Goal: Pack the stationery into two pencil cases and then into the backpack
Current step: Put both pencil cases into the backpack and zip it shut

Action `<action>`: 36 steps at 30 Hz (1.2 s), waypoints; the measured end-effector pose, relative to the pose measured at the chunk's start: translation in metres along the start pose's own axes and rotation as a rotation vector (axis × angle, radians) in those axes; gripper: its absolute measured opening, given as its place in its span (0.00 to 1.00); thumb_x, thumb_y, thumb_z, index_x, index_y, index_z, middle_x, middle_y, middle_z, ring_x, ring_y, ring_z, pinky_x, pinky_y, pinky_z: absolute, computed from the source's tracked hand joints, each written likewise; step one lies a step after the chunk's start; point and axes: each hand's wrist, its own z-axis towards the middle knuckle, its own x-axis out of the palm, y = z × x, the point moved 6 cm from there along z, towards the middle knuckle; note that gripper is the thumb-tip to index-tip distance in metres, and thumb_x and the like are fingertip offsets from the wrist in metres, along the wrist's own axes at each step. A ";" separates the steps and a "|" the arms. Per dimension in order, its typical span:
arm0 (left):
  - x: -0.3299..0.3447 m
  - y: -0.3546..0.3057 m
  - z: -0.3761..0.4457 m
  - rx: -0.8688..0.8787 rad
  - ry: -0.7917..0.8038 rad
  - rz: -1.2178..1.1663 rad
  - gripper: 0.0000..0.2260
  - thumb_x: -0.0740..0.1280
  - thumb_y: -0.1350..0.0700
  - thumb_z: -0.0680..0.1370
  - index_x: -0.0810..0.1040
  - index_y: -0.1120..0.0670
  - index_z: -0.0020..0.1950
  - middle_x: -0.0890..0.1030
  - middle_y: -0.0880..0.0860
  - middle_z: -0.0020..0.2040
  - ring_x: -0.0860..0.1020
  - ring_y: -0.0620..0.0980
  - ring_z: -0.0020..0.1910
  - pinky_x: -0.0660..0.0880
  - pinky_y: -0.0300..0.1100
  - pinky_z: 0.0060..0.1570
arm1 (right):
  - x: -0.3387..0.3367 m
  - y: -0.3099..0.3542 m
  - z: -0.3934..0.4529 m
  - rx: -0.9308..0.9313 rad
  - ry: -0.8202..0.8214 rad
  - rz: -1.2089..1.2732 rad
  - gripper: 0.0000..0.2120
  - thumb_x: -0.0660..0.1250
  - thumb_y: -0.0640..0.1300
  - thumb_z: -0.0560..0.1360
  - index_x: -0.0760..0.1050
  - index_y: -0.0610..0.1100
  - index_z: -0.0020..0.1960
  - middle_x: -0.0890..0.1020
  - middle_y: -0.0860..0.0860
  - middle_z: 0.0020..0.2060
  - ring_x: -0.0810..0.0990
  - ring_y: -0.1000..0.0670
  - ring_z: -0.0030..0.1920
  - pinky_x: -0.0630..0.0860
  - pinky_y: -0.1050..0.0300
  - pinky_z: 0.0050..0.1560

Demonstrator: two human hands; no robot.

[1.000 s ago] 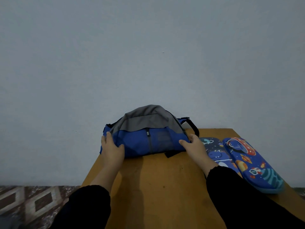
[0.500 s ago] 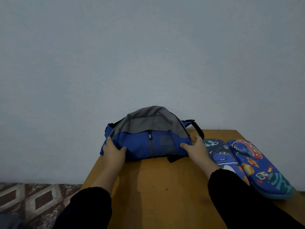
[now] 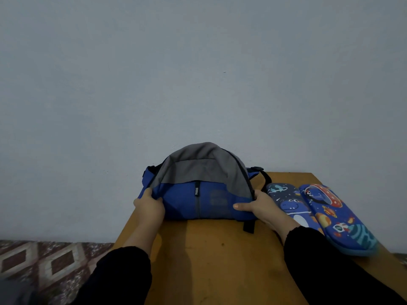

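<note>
Seen from the head camera, a blue and grey backpack [image 3: 198, 190] lies at the far edge of a wooden table [image 3: 220, 260], against a pale wall [image 3: 198, 73], as a person in black sleeves takes it by both lower corners. The left hand [image 3: 149, 209] grips the bag's left corner, fingers curled round the blue fabric; the right hand [image 3: 262, 206] holds the right corner with the thumb laid across the front panel and the fingers wrapped behind it. A black strap end [image 3: 248, 226] hangs from under the bag onto the tabletop. Just right of the right hand, two closed space-print pencil cases lie side by side and touching: the darker dinosaur case [image 3: 286, 201] nearer the bag, the brighter rocket case [image 3: 337, 219] outside it. Patterned floor tiles [image 3: 44, 260] show at lower left.
</note>
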 end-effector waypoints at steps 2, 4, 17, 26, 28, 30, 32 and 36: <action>-0.003 -0.001 -0.012 -0.023 -0.033 -0.023 0.19 0.64 0.60 0.79 0.65 0.55 0.69 0.64 0.63 0.64 0.75 0.61 0.48 0.76 0.51 0.47 | 0.000 0.004 -0.004 -0.059 -0.041 -0.005 0.25 0.75 0.38 0.70 0.71 0.38 0.64 0.79 0.43 0.59 0.78 0.43 0.56 0.77 0.47 0.57; -0.004 0.001 -0.027 -0.081 -0.084 -0.071 0.23 0.66 0.59 0.78 0.61 0.59 0.70 0.63 0.63 0.67 0.73 0.63 0.53 0.74 0.52 0.49 | 0.001 0.009 -0.010 -0.109 -0.098 -0.011 0.24 0.72 0.39 0.73 0.69 0.37 0.66 0.77 0.43 0.61 0.77 0.44 0.59 0.76 0.49 0.58; 0.057 0.003 -0.111 -0.469 0.324 -0.567 0.07 0.57 0.64 0.81 0.73 0.66 0.50 0.79 0.65 0.45 0.79 0.60 0.41 0.79 0.49 0.38 | 0.024 0.000 -0.036 -0.058 -0.262 0.626 0.21 0.67 0.44 0.78 0.66 0.45 0.68 0.75 0.45 0.62 0.77 0.40 0.59 0.79 0.41 0.51; 0.090 -0.033 -0.158 -0.603 0.848 -0.772 0.33 0.47 0.35 0.80 0.71 0.63 0.62 0.80 0.64 0.52 0.79 0.61 0.51 0.76 0.54 0.54 | 0.044 0.004 -0.056 0.056 -0.153 1.033 0.18 0.66 0.38 0.78 0.68 0.41 0.67 0.79 0.41 0.58 0.81 0.41 0.51 0.79 0.46 0.42; 0.087 -0.039 -0.158 -0.632 0.792 -0.860 0.29 0.53 0.36 0.80 0.69 0.61 0.64 0.79 0.64 0.53 0.79 0.62 0.51 0.76 0.55 0.53 | 0.043 0.001 -0.060 0.084 -0.129 0.938 0.16 0.69 0.38 0.75 0.72 0.42 0.62 0.81 0.44 0.54 0.81 0.42 0.50 0.80 0.46 0.44; 0.084 -0.045 -0.160 -0.665 0.750 -0.978 0.25 0.57 0.41 0.80 0.70 0.60 0.64 0.78 0.62 0.49 0.79 0.60 0.46 0.77 0.53 0.48 | 0.037 -0.001 -0.061 0.081 -0.147 0.782 0.14 0.72 0.39 0.73 0.75 0.43 0.57 0.82 0.45 0.52 0.81 0.42 0.51 0.80 0.47 0.45; 0.083 -0.047 -0.157 -0.665 0.717 -1.064 0.22 0.58 0.41 0.80 0.72 0.59 0.62 0.78 0.61 0.48 0.78 0.60 0.45 0.78 0.52 0.45 | 0.030 -0.001 -0.061 0.061 -0.169 0.684 0.15 0.73 0.40 0.71 0.76 0.42 0.56 0.83 0.45 0.52 0.81 0.42 0.51 0.78 0.48 0.46; 0.080 -0.048 -0.143 -0.626 0.692 -1.095 0.30 0.57 0.28 0.72 0.72 0.55 0.51 0.76 0.59 0.51 0.76 0.64 0.57 0.72 0.62 0.55 | 0.034 0.003 -0.067 0.092 0.018 0.551 0.19 0.74 0.35 0.70 0.74 0.39 0.59 0.82 0.44 0.53 0.82 0.43 0.50 0.79 0.51 0.45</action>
